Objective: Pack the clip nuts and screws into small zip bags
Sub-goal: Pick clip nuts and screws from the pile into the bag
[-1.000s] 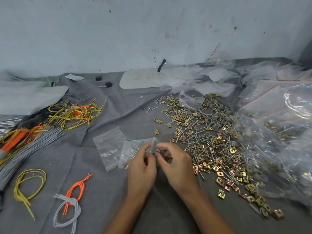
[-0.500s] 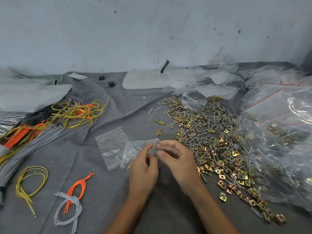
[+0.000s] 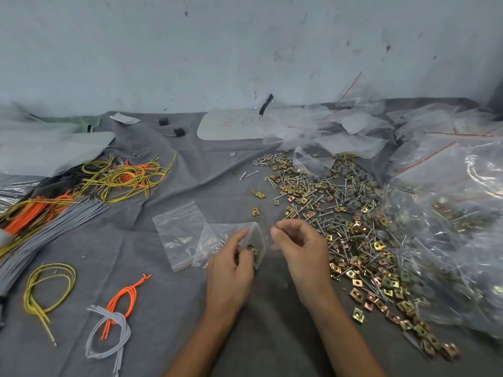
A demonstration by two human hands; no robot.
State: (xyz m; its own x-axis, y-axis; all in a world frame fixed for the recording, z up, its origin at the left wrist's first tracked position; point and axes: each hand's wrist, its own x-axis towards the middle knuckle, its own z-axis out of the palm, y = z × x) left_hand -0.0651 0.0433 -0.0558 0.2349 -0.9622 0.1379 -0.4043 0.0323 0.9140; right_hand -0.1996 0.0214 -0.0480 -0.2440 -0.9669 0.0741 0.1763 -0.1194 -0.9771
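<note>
Currently, filling is in hand: the left hand grips a small zip bag with its mouth open and a clip nut inside. The right hand hovers beside it, fingers curled; any contents cannot be told. The next move likely calls for more parts from the pile of clip nuts and screws.

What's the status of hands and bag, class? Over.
Left hand grips small zip bag, one clip nut visible inside. Right hand apart, curled, load unseen. Pile of clip nuts and screws close right, nothing blocking.

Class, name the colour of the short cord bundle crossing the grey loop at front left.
Orange; the cord bundle shows best in the head view.
</note>
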